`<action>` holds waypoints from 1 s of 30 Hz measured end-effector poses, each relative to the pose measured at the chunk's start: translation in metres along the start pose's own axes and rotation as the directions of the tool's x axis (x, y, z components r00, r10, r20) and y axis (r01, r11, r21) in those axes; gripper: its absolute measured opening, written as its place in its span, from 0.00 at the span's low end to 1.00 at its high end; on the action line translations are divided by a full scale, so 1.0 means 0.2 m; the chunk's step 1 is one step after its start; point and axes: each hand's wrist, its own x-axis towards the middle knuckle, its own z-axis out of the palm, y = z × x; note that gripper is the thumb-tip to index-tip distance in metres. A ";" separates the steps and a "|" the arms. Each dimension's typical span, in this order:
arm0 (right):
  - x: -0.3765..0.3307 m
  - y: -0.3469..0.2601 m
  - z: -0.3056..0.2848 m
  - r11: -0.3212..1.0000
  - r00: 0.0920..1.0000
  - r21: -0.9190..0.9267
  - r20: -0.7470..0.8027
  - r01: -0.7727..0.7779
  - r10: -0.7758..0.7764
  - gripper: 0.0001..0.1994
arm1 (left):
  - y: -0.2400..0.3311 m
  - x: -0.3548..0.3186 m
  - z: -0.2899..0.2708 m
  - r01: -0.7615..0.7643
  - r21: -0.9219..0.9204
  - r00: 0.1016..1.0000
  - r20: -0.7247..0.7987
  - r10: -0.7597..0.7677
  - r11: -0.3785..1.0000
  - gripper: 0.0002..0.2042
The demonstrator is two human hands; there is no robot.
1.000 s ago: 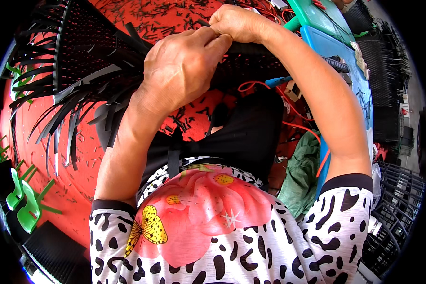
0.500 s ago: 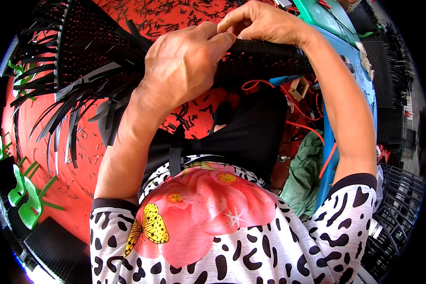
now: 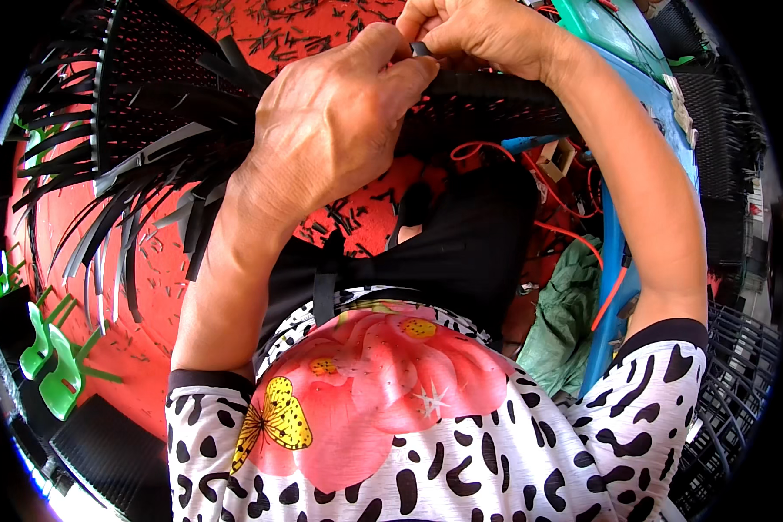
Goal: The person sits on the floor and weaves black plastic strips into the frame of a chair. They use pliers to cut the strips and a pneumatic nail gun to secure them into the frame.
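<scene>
A piece of black woven work point(image 3: 161, 104) with a dotted mesh face lies across my lap, and many loose flat strips point(image 3: 117, 204) fan out from its left part. My left hand point(image 3: 331, 122) is closed at its thick wrapped rim point(image 3: 496, 87), back of the hand up, thumb and fingers pinching a short dark strip point(image 3: 420, 50). Just right of it, my right hand point(image 3: 483, 39) has its fingers bent together close to the same strip. Its fingertips are partly hidden, so what they hold cannot be made out.
Black offcuts litter the red floor point(image 3: 139, 374). Small green chairs point(image 3: 59, 370) stand at left. On the right are a blue table edge point(image 3: 609, 304), a red hose point(image 3: 613, 291), a small open box point(image 3: 555, 160), a green cloth point(image 3: 561, 317) and a black rack point(image 3: 731, 374).
My right hand has shifted slightly up, its fingers parting a little from the left hand. A dark strip end now shows at the left fingertips. The woven work has moved slightly left.
</scene>
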 end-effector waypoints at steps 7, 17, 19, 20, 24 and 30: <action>0.05 0.09 -0.04 0.995 0.974 0.066 0.217 -0.078 0.062 0.10 | 0.00 0.01 0.01 0.026 -0.030 1.000 -0.007 -0.026 0.999 0.13; -0.23 -0.03 0.13 0.599 0.710 -0.732 -0.229 0.325 -0.666 0.08 | -0.02 0.00 -0.01 0.089 -0.052 0.995 0.057 -0.086 0.995 0.13; -0.34 -0.01 0.22 0.510 0.532 -0.726 -0.234 0.461 -0.814 0.10 | -0.02 0.01 0.00 0.092 -0.101 0.995 0.045 -0.088 0.991 0.13; -0.34 0.02 0.27 0.455 0.521 -0.785 -0.202 0.420 -0.829 0.13 | -0.02 0.02 0.00 0.107 -0.104 0.994 0.045 -0.103 0.989 0.12; -0.27 0.13 0.35 0.229 0.354 -0.928 -0.117 0.294 -0.928 0.13 | -0.03 0.02 -0.01 0.138 -0.121 0.988 0.083 -0.128 0.983 0.11; -0.27 0.11 0.30 0.150 0.279 -0.904 -0.035 0.401 -0.960 0.08 | -0.03 0.01 0.00 0.115 -0.130 0.993 0.028 -0.112 0.985 0.07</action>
